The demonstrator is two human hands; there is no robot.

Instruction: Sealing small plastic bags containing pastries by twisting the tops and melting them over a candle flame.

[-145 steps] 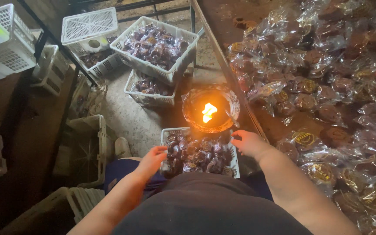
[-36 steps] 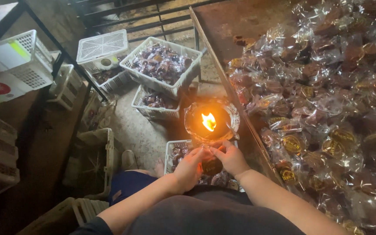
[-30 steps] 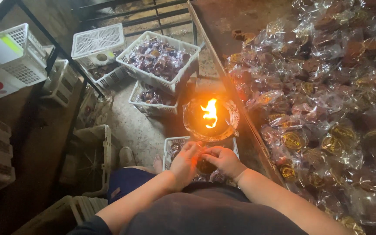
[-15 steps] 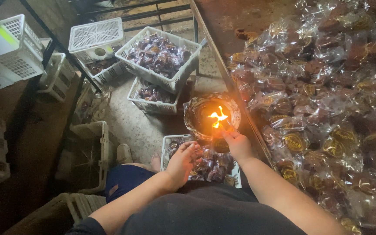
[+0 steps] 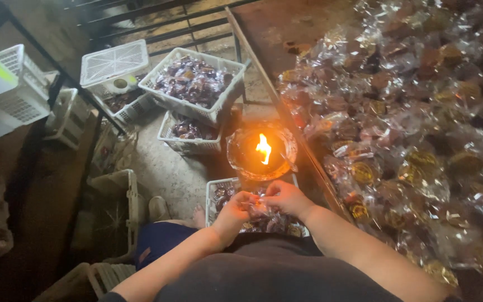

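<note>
A small clear-wrapped packet sits pinched between both hands just on the near side of the flame bowl; the left hand grips its left edge with thumb and fingertips closed on the film, and the right hand pinches the other edge, fingers curled tight; the step in hand looks like gathering or folding the wrapper's open end, held low and short of the flame; the next move, as I judge it, calls for a steady grip on the fold and a brief, careful pass of the film's edge near the fire without letting fingers or wrap linger; directly below the bowl, under the hands, lies a white basket of dark wrapped pieces; beyond the bowl stand two more filled baskets; right of the bowl a table is heaped with wrapped packets.
</note>
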